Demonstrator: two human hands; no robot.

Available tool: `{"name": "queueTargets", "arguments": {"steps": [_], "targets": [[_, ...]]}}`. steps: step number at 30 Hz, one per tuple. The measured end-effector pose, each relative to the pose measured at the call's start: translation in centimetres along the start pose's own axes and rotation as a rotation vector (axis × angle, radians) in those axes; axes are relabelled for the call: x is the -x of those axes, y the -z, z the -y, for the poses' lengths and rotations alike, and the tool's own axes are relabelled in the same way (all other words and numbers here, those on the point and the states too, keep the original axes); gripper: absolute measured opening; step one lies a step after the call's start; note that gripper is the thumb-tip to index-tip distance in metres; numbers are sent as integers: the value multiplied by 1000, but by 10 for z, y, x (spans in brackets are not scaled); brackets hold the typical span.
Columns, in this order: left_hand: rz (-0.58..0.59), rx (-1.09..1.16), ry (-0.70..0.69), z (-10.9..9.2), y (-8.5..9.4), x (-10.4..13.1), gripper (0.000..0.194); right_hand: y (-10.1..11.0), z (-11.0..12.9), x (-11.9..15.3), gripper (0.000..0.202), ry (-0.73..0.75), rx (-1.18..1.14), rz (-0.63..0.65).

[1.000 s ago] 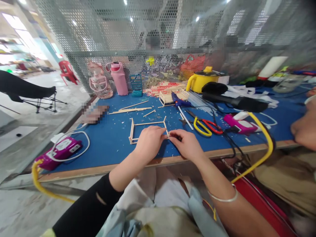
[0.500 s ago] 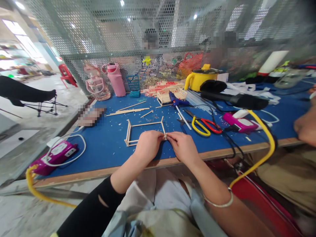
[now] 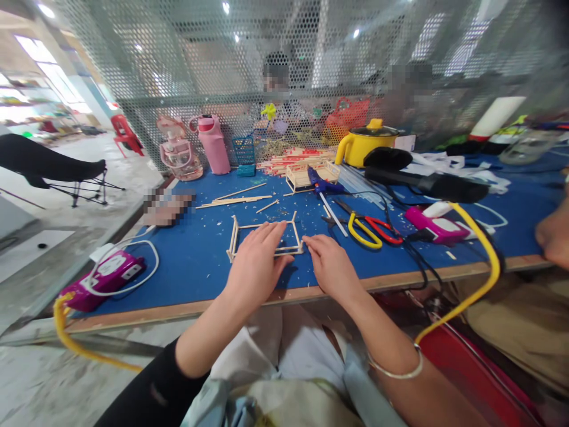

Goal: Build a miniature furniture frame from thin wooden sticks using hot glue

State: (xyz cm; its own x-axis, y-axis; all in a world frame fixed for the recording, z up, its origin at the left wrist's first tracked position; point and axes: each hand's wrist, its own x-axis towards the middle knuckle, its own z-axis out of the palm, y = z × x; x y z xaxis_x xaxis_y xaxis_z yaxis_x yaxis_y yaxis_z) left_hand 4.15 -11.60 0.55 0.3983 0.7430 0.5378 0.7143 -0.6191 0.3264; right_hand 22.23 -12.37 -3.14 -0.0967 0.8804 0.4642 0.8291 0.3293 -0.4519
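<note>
- left hand point(image 3: 255, 258) lies palm down over the stick frame, its long fingers drawn together and pointing to twelve o'clock, its thumb spread away; it grips nothing, and whether the palm touches the wood i cannot tell.
- right hand point(image 3: 332, 261) comes in from five o'clock, thumb and forefinger bunched at the frame's front right corner; whether they pinch it, i cannot tell.
- left forearm slants up from seven o'clock out of a black sleeve point(image 3: 151, 388); a bangle point(image 3: 402, 375) circles the right forearm.
- stick frame point(image 3: 232, 237) sits on the blue tabletop point(image 3: 180, 261), close to its near edge, and is the centre of this clock.
- loose sticks point(image 3: 240, 201) lie at eleven, the pink bottle point(image 3: 214, 148) beyond them.
- glue gun point(image 3: 324, 184) rests between one and two, the yellow pot point(image 3: 367, 147) farther off at two.
- scissors point(image 3: 355, 232) with yellow and red handles lie at three; another person's hand point(image 3: 553, 234) is well beyond.
- mesh screen point(image 3: 200, 65) stands across twelve.
- black folding chair point(image 3: 53, 160) is on the floor at ten.
</note>
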Motion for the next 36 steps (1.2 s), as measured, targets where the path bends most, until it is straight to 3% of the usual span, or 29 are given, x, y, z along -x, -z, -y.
{"name": "queueTargets", "arguments": {"steps": [2, 3, 5, 8, 10, 13, 18, 25, 29, 33, 35, 36], "targets": [[-248, 42, 92, 15, 16, 19, 42, 1, 1, 0, 33, -65, -35, -70], [-399, 62, 192, 25, 23, 29, 35, 1, 2, 0, 30, -108, -63, -107], [-588, 107, 443, 46, 33, 46, 25, 4, 3, 1, 21, -192, -106, -146], [-466, 178, 696, 70, 40, 59, 23, 8, 5, 2, 24, -240, -134, -117], [-332, 210, 717, 77, 40, 57, 21, 9, 5, 2, 26, -245, -163, -98], [-249, 263, 656, 78, 35, 44, 21, 10, 5, 4, 28, -243, -225, -129], [-268, 387, 695, 84, 27, 34, 27, 10, 2, 9, 23, -239, -281, -218], [-426, 414, 749, 88, 28, 41, 36, 11, 8, 9, 22, -312, -237, -261], [-422, 440, 720, 89, 29, 41, 40, 14, 11, 10, 26, -282, -197, -263], [-395, 496, 679, 92, 25, 40, 24, 16, 11, 12, 40, -224, -164, -250], [-373, 552, 648, 94, 23, 40, 17, 14, 7, 11, 35, -226, -172, -281], [-362, 580, 630, 94, 22, 40, 22, 13, 5, 10, 25, -224, -184, -302]]}}
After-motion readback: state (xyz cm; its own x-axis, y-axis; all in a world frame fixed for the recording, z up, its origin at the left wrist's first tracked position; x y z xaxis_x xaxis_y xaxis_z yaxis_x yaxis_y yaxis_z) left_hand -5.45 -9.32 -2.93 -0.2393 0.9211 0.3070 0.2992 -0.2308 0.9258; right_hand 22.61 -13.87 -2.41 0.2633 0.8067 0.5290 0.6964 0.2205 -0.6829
